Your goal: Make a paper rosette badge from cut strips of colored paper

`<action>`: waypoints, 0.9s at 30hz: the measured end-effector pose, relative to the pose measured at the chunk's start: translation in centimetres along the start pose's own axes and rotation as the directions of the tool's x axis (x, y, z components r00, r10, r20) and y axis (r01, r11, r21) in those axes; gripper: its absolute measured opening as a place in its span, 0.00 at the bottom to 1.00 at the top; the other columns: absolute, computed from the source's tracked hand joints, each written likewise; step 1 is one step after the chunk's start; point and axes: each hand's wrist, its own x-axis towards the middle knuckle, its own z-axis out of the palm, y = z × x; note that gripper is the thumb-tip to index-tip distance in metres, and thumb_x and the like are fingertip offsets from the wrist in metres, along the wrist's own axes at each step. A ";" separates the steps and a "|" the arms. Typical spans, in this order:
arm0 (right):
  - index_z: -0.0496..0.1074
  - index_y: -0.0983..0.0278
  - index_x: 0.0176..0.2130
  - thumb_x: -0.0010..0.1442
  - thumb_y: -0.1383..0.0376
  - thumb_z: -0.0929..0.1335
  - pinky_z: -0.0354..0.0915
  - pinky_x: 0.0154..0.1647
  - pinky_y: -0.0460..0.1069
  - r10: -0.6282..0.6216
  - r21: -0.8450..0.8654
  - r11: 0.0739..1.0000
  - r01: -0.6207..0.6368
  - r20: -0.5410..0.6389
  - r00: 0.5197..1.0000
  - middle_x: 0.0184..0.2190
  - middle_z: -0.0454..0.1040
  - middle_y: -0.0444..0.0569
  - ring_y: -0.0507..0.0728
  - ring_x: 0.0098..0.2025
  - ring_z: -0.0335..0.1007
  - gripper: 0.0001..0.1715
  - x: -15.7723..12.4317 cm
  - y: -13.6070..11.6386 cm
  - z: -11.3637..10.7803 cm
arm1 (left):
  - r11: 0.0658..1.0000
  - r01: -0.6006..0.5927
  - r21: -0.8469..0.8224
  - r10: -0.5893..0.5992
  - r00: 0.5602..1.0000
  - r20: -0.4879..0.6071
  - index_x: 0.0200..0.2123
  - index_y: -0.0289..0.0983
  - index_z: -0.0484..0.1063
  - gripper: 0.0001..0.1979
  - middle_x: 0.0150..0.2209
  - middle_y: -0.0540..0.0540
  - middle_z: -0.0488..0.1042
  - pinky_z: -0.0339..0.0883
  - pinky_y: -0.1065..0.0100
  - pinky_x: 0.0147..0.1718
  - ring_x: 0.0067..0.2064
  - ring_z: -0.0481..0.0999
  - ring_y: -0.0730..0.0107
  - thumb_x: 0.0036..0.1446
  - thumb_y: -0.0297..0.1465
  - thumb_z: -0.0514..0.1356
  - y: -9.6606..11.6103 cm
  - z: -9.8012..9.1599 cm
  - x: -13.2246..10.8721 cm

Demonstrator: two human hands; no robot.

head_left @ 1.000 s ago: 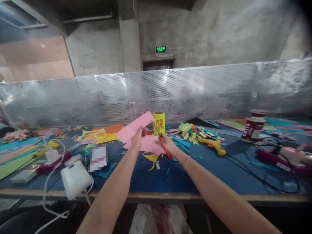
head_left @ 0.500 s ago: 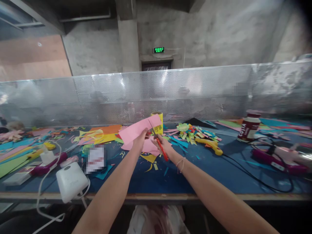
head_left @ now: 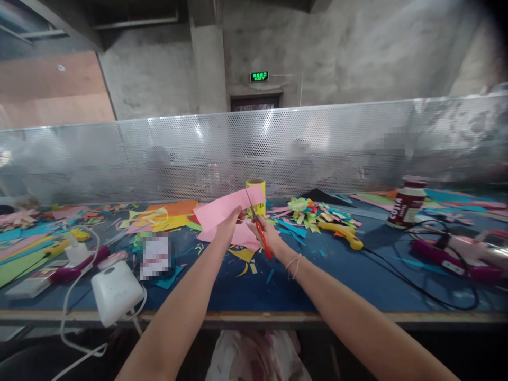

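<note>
My left hand (head_left: 232, 222) grips a sheet of pink paper (head_left: 218, 209) along its lower edge and holds it above the table. In my right hand (head_left: 268, 233) is a pair of scissors (head_left: 264, 241) with red handles, its blades at the right part of the paper. Another pink sheet (head_left: 248, 238) lies on the table below my hands. Behind the held paper stands a yellow roll (head_left: 260, 206), partly covered. Yellow scraps (head_left: 243, 255) lie just in front of the lower sheet.
A heap of coloured paper strips (head_left: 309, 209) and a yellow glue gun (head_left: 341, 233) with a black cord are to the right. Farther right stands a Costa bottle (head_left: 405, 203). On the left are a white charger (head_left: 118, 293) and cables. A perforated metal screen (head_left: 178, 159) borders the back.
The scissors have turned slightly, with the blades now higher across the pink paper's right end. My left hand keeps its hold. The view has shifted a little.
</note>
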 end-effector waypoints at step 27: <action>0.59 0.60 0.31 0.53 0.49 0.61 0.59 0.21 0.47 0.048 0.042 0.998 -0.048 0.011 0.999 0.20 0.62 0.43 0.52 0.22 0.60 0.18 -0.4 -1.0 0.3 | 0.999 -0.032 0.025 0.031 0.999 0.032 0.27 0.36 0.75 0.14 0.29 0.45 0.75 0.63 0.68 0.38 0.32 0.71 0.70 0.48 0.41 0.57 0.4 -0.1 -0.1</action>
